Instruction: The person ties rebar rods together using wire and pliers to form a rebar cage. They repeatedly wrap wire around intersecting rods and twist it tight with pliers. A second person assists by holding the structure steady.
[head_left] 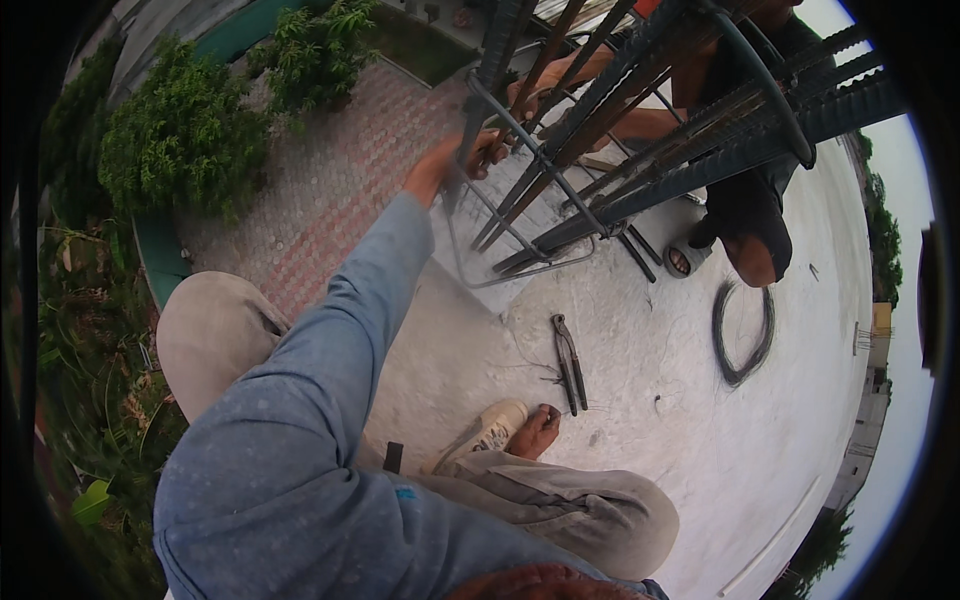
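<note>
My left hand (458,158), at the end of a blue sleeve, reaches up and grips a thin bent steel tie (500,215) that wraps a cage of ribbed steel bars (640,180). My right hand (533,433) rests low on the concrete floor beside my pale shoe (487,432). Its fingers are curled and there is a small dark bit at the fingertips, too small to tell whether it is gripped. A pair of dark pincers (570,365) lies on the floor just above that hand, among thin loose wire strands.
Another person (752,205) crouches across the cage with both hands on the bars (530,95). A coil of dark wire (742,335) lies on the concrete to the right. The slab edge (300,290) drops to paving and bushes (180,140) on the left.
</note>
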